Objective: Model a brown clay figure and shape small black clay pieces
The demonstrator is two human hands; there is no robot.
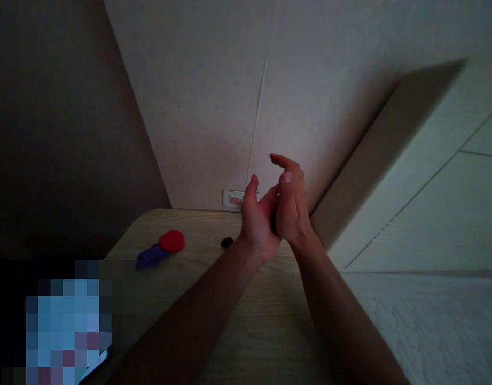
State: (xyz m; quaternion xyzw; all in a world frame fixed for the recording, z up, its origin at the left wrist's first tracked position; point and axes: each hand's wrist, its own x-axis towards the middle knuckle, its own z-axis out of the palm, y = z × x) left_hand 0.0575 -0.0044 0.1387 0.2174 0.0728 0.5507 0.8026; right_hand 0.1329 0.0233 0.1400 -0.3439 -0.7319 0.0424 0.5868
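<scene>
Above the tabletop, my left hand [258, 222] and my right hand [293, 206] are brought together palm to palm. Between the palms a sliver of a black lump [274, 219] shows; its full shape is hidden by the hands. My left thumb points up, away from its fingers, which are partly behind my right hand. The right hand's fingers are bent, with one fingertip sticking out to the left. On the table just left of my left wrist lies another small black lump [227, 243].
A red round flat piece [172, 241] touches a purple irregular piece [151, 256] on the wooden table [205, 222]. A white wall socket [233, 199] sits behind the table edge. A pale cabinet [422, 208] stands at right. A blurred-out bright patch [69, 321] fills the lower left.
</scene>
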